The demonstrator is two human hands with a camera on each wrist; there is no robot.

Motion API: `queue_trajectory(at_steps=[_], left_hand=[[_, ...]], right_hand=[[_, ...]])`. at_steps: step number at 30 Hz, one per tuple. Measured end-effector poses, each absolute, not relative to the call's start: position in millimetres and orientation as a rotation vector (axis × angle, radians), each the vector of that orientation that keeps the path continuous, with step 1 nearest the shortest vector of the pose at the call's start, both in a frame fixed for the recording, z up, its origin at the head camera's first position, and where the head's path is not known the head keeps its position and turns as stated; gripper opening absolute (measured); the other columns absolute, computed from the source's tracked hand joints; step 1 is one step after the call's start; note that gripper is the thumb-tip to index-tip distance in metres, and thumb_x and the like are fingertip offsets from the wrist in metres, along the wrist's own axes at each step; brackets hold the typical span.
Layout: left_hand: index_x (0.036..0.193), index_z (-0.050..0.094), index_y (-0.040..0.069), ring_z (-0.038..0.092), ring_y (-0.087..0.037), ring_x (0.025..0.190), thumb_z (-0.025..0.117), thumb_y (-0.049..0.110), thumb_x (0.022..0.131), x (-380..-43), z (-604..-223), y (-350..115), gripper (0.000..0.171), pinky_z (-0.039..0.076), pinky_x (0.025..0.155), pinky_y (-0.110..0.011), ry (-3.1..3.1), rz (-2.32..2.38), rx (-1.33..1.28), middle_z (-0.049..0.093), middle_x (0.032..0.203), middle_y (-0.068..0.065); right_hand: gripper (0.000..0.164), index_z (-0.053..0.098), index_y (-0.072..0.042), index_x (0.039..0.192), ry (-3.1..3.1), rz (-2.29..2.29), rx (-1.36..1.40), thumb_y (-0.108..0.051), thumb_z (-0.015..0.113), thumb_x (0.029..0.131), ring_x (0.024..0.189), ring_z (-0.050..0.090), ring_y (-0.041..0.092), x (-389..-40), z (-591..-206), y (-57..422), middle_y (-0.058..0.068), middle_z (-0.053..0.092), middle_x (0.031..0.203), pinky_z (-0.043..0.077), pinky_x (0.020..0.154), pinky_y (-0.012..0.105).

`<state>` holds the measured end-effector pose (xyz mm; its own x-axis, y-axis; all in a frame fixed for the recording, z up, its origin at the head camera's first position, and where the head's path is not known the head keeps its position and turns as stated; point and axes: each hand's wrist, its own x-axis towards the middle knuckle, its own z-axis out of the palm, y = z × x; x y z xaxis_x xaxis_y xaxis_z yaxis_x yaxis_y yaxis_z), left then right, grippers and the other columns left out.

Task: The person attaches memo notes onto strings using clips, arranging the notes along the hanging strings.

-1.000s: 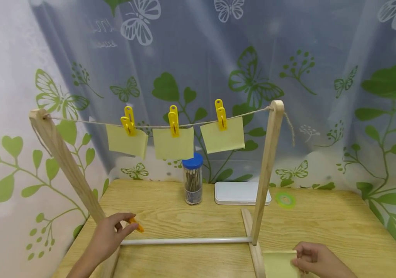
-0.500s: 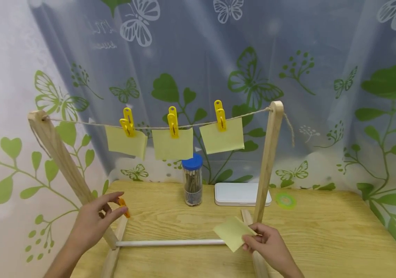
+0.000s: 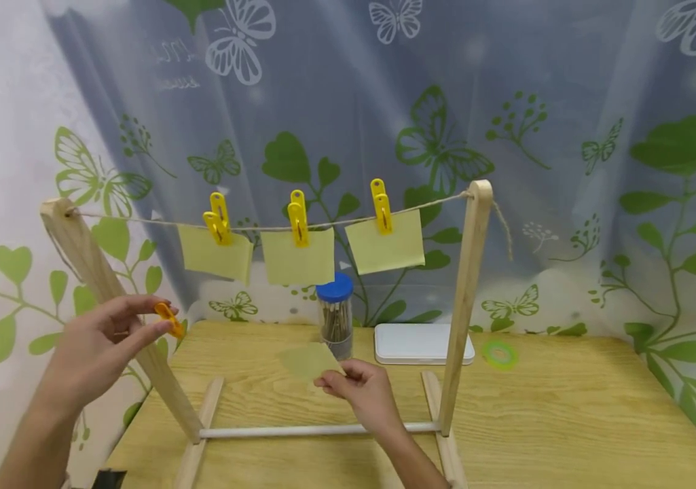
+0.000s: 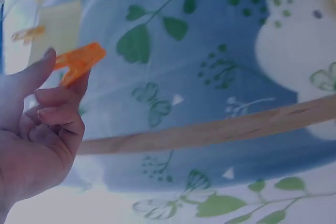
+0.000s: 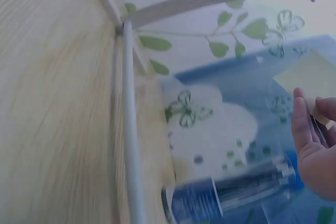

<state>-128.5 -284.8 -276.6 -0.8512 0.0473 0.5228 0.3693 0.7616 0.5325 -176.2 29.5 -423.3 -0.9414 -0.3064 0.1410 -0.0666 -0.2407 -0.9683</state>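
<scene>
My left hand pinches an orange clothespin between thumb and forefinger, beside the left wooden post. The same orange clothespin shows up close in the left wrist view. A yellow sticky note is pinched by one corner in my right hand, above the frame's white crossbar. Over both hands a string runs between the posts. Three yellow clothespins grip it, each with a yellow paper note hanging below.
Behind the frame stands a clear jar of thin sticks with a blue lid. A white case lies by the right post, and a green ring-shaped item farther right. A patterned curtain backs the table.
My right hand has lifted the sticky note off the right side of the table and carried it left past the right post. The left hand has risen leftward with the orange clothespin.
</scene>
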Motion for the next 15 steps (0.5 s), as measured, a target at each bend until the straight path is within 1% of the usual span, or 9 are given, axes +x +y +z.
queue_trajectory(at_steps=[2,4,6,8,9,11,13,15], left_hand=[[0.104,0.068,0.008,0.039,0.0,0.044,0.072,0.01,0.083,-130.3,-269.5,-288.7,0.021,0.029,0.039,-0.02,-2.444,-0.845,-0.356,0.051,0.058,0.016],[0.1,0.068,0.008,0.03,-0.002,0.041,0.074,0.008,0.081,-131.8,-262.7,-291.4,0.02,0.025,0.036,-0.021,-2.416,-0.795,-0.392,0.044,0.052,0.011],[0.098,0.069,0.007,0.029,-0.002,0.041,0.075,0.005,0.08,-133.4,-255.7,-293.9,0.02,0.023,0.036,-0.021,-2.378,-0.754,-0.428,0.041,0.052,0.011],[0.098,0.069,0.006,0.029,-0.002,0.042,0.074,0.004,0.079,-135.0,-247.8,-295.3,0.019,0.023,0.037,-0.021,-2.344,-0.725,-0.455,0.042,0.052,0.011],[0.097,0.068,0.005,0.03,-0.001,0.042,0.074,0.003,0.079,-135.8,-243.4,-295.5,0.019,0.024,0.038,-0.021,-2.328,-0.721,-0.469,0.045,0.053,0.012],[0.095,0.068,0.005,0.029,0.0,0.042,0.074,0.0,0.079,-137.8,-233.7,-294.7,0.018,0.023,0.037,-0.021,-2.291,-0.721,-0.501,0.045,0.053,0.012],[0.094,0.068,0.011,0.03,0.0,0.042,0.073,-0.002,0.079,-139.4,-223.7,-292.8,0.021,0.023,0.037,-0.021,-2.265,-0.731,-0.522,0.049,0.053,0.014],[0.092,0.068,0.013,0.03,0.0,0.041,0.073,-0.005,0.077,-140.3,-213.3,-289.8,0.024,0.023,0.037,-0.022,-2.236,-0.75,-0.549,0.053,0.054,0.016]], right_hand=[[0.032,0.057,0.018,0.09,1.831,-2.295,-0.5,-0.012,0.065,0.089,0.09,0.072,0.018,-179.8,-420.8,14.9,0.014,0.072,0.091,0.055,0.081,0.029],[0.031,0.058,0.017,0.087,1.844,-2.265,-0.555,-0.014,0.063,0.091,0.092,0.071,0.021,-183.3,-418.4,1.4,0.017,0.071,0.093,0.055,0.082,0.029],[0.029,0.064,0.013,0.091,1.863,-2.228,-0.612,-0.015,0.061,0.092,0.093,0.071,0.023,-186.7,-415.2,-11.2,0.018,0.071,0.094,0.055,0.082,0.028],[0.027,0.067,0.011,0.095,1.859,-2.203,-0.655,-0.016,0.06,0.093,0.094,0.071,0.024,-191.1,-410.4,-23.0,0.021,0.07,0.096,0.055,0.082,0.028],[0.027,0.068,0.01,0.097,1.845,-2.199,-0.658,-0.016,0.06,0.093,0.094,0.071,0.025,-193.4,-407.4,-29.1,0.023,0.07,0.096,0.055,0.081,0.028],[0.025,0.068,0.009,0.1,1.806,-2.203,-0.645,-0.014,0.061,0.092,0.092,0.071,0.026,-197.3,-399.9,-41.1,0.026,0.069,0.098,0.056,0.081,0.028],[0.023,0.069,0.008,0.1,1.754,-2.206,-0.611,-0.013,0.062,0.091,0.091,0.071,0.024,-201.2,-392.1,-53.1,0.026,0.069,0.097,0.056,0.081,0.029],[0.022,0.069,0.008,0.099,1.706,-2.217,-0.569,-0.012,0.064,0.09,0.089,0.072,0.021,-203.8,-384.4,-65.1,0.024,0.07,0.095,0.056,0.081,0.029]])
